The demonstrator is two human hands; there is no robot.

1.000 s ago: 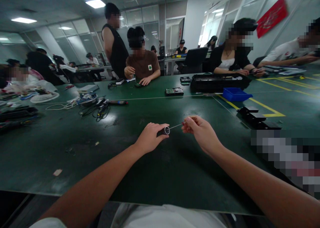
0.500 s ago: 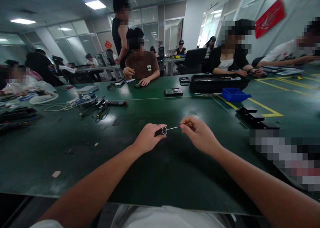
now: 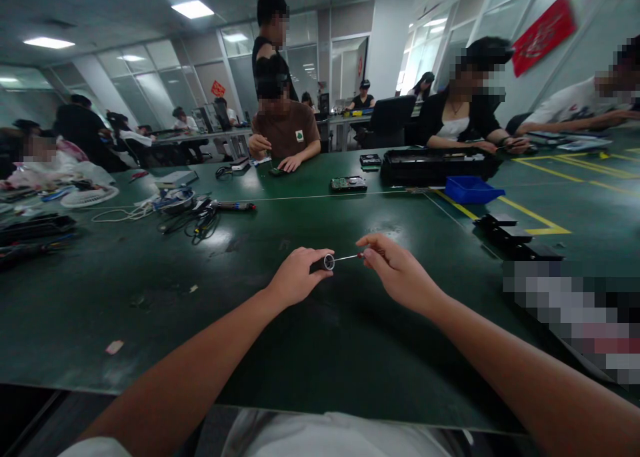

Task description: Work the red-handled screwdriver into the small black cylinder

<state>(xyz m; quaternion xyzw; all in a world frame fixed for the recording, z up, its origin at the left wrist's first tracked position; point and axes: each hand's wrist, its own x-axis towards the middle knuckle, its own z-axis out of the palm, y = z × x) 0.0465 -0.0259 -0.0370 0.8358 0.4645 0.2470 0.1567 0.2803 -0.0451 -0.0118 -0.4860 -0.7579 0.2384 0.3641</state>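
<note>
- Head view: my left fingers (image 3: 317, 252) are closed partway round a dark tube (image 3: 318, 266), thumb beneath and fingertip above, so its pale-ringed open end sits bare and turned toward my right side.
- My right fingers (image 3: 373, 239) pinch a thin-shafted tool (image 3: 347, 257) near its red part; the index reaches out above the thumb, and the rest of the grip is hidden.
- Held nearly level, the shaft bridges both sets of fingers and meets the ringed end; I judge this steadies tube and tool against each other. I cannot tell how deep the tip goes.
- Both sets of fingers are raised over the green counter (image 3: 345, 350), whose near edge runs well apart from them, on my body's side.
- Beyond the fingers, well apart, lies a circuit-board drive (image 3: 349, 184), leaving room for small turns or for drawing the shaft rightward.
- Farther right are black brackets (image 3: 510, 233), with a blue tray (image 3: 470, 189) beyond; coiled cables (image 3: 203, 225) lie ahead and left. I judge a wide sweep could catch their edges or loops.
</note>
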